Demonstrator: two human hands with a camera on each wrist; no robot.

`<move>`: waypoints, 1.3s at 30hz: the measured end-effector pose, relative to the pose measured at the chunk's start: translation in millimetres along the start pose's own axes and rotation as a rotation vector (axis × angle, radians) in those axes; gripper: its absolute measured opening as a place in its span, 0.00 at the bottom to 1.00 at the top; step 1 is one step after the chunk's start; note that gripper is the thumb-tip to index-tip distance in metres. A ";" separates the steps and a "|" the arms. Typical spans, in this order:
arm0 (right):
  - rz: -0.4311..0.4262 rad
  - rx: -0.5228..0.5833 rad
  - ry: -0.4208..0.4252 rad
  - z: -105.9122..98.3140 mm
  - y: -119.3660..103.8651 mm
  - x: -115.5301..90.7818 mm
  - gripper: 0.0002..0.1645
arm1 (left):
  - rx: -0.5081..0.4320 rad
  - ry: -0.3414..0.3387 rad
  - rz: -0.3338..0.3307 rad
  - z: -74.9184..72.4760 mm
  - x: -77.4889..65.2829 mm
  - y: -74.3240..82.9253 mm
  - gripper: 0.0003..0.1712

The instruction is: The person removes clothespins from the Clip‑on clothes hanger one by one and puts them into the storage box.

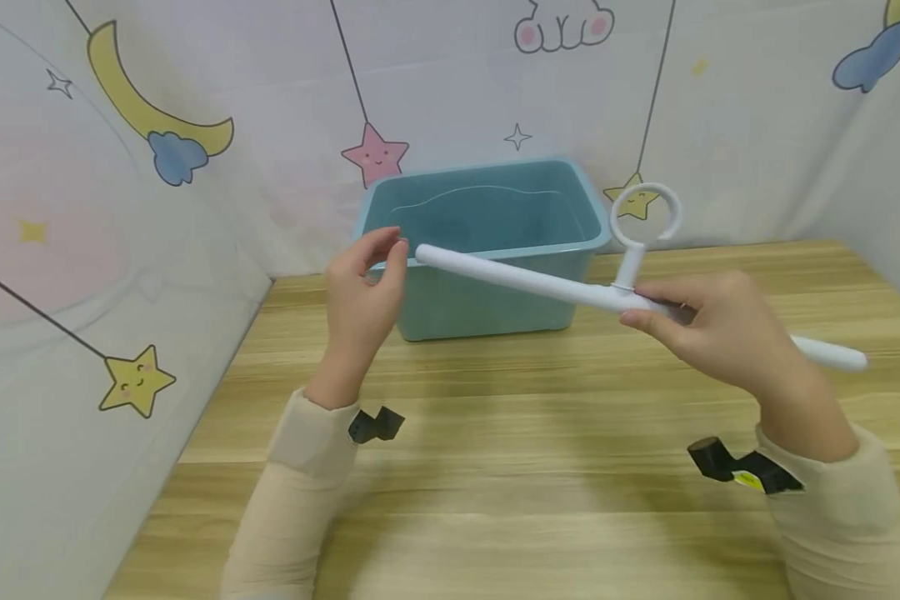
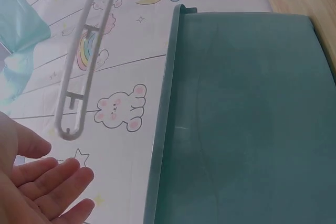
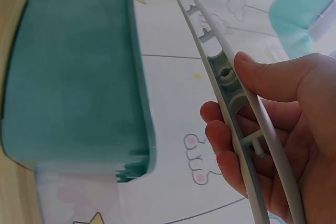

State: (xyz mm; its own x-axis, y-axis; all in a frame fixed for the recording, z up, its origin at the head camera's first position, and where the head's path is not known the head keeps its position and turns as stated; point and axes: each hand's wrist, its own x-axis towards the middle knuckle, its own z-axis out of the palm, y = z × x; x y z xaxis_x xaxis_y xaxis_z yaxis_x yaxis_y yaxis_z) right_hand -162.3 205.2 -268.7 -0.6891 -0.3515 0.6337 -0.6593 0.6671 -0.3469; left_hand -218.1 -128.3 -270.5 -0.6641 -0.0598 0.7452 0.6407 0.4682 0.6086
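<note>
My right hand (image 1: 735,333) grips a white plastic hanger (image 1: 525,279) near its middle, thumb on one side and fingers on the other. An open ring hook (image 1: 629,267) stands up from the bar beside the fingertips. In the right wrist view, the hollow underside of the hanger (image 3: 223,77) shows, with small cross ribs. My left hand (image 1: 363,304) is raised by the bar's left end, its fingers loosely bent and holding nothing. From the left wrist, a small gap shows between the fingers (image 2: 58,182) and the rounded end of the hanger (image 2: 75,96).
Behind the hanger stands a teal plastic bin (image 1: 487,300) on the wood-grain table (image 1: 495,467), close to the back wall. White cloth with cartoon stars and moons (image 1: 450,92) covers the walls. Black wrist cameras (image 1: 742,467) sit at both sleeves.
</note>
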 end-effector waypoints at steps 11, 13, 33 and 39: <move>-0.006 0.042 -0.200 22.5 4.3 -17.9 0.09 | 0.059 -0.034 0.075 -10.5 -25.8 -4.4 0.10; -0.004 0.036 -0.234 26.7 4.1 -21.4 0.08 | 0.073 -0.059 0.072 -10.7 -31.0 -4.5 0.11; 0.016 0.072 -0.468 69.2 9.1 -47.8 0.09 | 0.211 -0.367 0.244 -16.5 -72.3 -11.8 0.36; -0.017 0.086 -0.481 75.9 9.4 -52.4 0.09 | 0.395 -0.513 0.216 -18.6 -81.3 -0.2 0.38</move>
State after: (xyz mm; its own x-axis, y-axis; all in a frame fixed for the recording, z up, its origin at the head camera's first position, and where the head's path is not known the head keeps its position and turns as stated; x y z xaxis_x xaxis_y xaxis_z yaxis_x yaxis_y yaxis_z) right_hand -155.2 180.1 -357.6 -0.7253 -0.6393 0.2554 -0.6803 0.6088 -0.4082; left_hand -157.0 -139.9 -326.1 -0.6985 0.4506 0.5560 0.6551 0.7152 0.2434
